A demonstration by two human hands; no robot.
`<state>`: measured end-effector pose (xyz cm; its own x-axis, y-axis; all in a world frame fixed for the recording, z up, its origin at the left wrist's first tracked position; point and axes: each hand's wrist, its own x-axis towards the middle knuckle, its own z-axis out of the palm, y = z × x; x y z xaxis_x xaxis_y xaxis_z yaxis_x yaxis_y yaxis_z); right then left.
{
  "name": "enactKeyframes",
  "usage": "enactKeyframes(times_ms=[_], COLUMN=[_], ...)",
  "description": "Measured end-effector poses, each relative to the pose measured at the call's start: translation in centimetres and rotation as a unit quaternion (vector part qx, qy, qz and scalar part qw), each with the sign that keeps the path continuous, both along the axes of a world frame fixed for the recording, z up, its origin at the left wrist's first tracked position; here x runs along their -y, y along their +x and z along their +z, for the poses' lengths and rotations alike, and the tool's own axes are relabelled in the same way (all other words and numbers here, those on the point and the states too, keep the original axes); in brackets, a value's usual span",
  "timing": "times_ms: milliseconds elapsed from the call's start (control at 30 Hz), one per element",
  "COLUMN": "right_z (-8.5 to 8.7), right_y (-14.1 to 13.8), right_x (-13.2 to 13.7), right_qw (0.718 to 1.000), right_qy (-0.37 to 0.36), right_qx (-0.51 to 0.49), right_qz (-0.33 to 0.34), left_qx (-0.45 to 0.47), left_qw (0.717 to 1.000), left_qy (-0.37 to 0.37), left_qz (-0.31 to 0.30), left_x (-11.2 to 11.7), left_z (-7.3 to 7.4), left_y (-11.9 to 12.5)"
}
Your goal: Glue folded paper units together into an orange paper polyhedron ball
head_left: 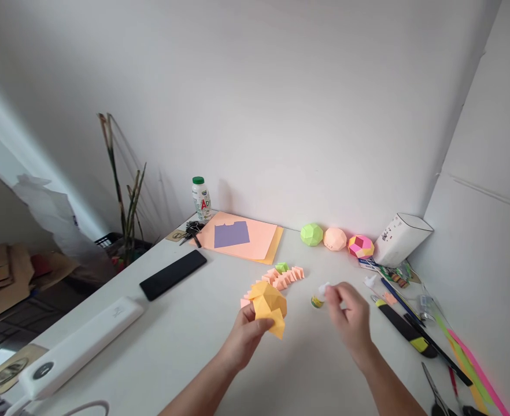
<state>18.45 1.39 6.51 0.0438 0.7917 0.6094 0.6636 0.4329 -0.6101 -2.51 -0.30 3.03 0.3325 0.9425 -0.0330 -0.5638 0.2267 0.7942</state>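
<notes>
My left hand (247, 338) is closed around a partly assembled orange folded-paper form (269, 305), held just above the white table (185, 341). My right hand (349, 320) hovers to its right with fingers pinched on something small that I cannot make out, beside a small glue bottle (318, 300) with a white cap. Behind the orange form lies a row of folded peach paper units (283, 278) with one green unit (281, 266).
Three paper balls, green (311, 234), peach (335, 238) and pink-yellow (361, 246), sit by the wall. Also here: coloured sheets (241, 235), drink bottle (201, 199), keys (192, 230), black phone (173, 274), white box (401, 239), pens, cutter (405, 327), scissors (437, 394) and paper strips at right.
</notes>
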Motion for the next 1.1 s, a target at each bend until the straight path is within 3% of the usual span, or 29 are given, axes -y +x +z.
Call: enactKeyframes(times_ms=[67,133,233,300,400,567,667,800,900,1100], right_z=[0.1,-0.3,-1.7,-2.9,-4.8,-6.3,-4.7,-0.3,2.5,4.9], right_y=[1.7,3.4,5.6,6.5,6.5,5.3,4.8,4.7,4.6,3.2], right_x=[-0.9,-1.9,-3.0,-3.7,-4.7,-5.7,-5.3,-3.4,-1.6,1.1], right_qw=[0.994,0.990,0.952,0.916,0.910,0.910,0.918,0.935,0.943,0.938], right_qy=[0.045,-0.045,-0.291,-0.394,-0.398,-0.394,-0.367,-0.275,-0.239,-0.203], right_qx=[0.036,0.074,0.093,0.056,-0.013,-0.068,-0.074,-0.016,0.016,0.031], right_qz=[-0.090,-0.111,-0.031,0.046,0.111,0.113,0.128,0.223,0.231,0.281], left_qx=[0.023,0.033,0.028,0.019,0.012,-0.001,-0.015,-0.030,-0.037,-0.044], left_qw=[1.000,0.999,0.999,0.998,0.997,0.997,0.997,0.997,0.997,0.996], left_qy=[0.004,-0.001,-0.018,-0.026,-0.038,-0.033,-0.029,-0.013,-0.011,-0.020], left_qz=[-0.019,-0.033,-0.041,-0.051,-0.067,-0.068,-0.066,-0.069,-0.068,-0.070], left_x=[0.1,0.1,0.1,0.1,0.3,0.3,0.2,0.1,0.2,0.2], left_z=[0.1,0.0,-0.4,-0.7,-0.9,-0.8,-0.5,-0.4,-0.3,-0.4], left_y=[-0.1,0.0,0.2,0.4,0.7,0.9,0.8,0.7,0.6,0.5])
